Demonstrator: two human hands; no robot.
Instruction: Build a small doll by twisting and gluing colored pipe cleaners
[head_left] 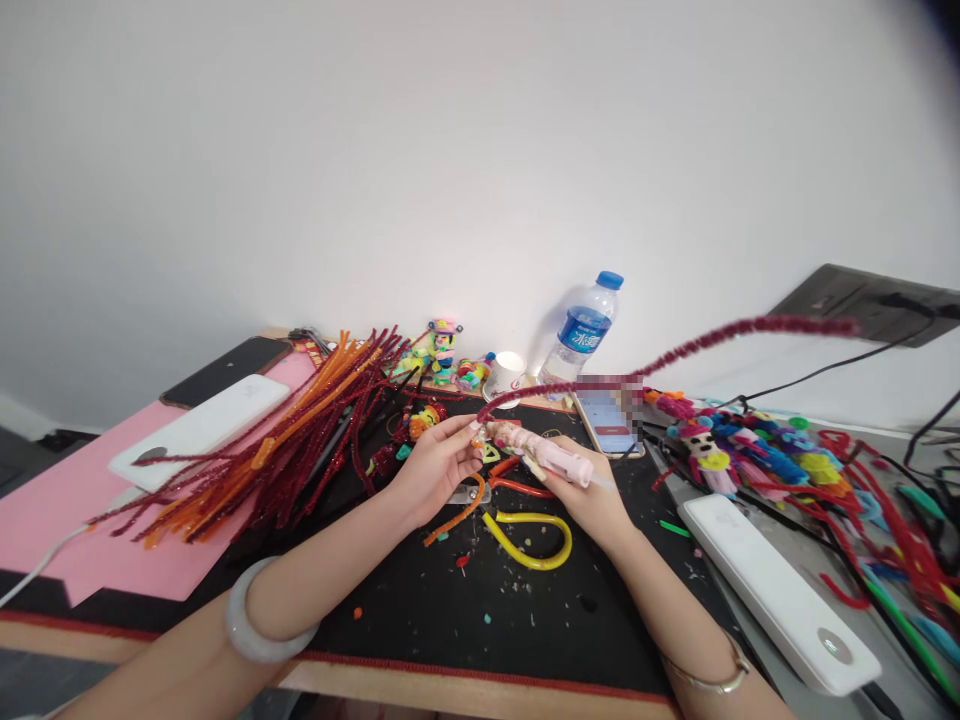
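Dark red fuzzy stem (690, 347) meets pink tool (553, 457)

At the frame's centre, the left hand (439, 465) pinches the stem's near end, its length arching toward the upper right. Just beside it, the right hand (589, 505) grips the tool, front end toward those fingertips; contact with the stem I cannot tell. The step seems to be working that pinched end; the next move calls for a steady hold and a tip kept off the fingers.

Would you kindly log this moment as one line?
left hand: pinching dark red pipe cleaner | right hand: holding pink tool, tip toward left hand | scissors: on black mat | bottle: by wall
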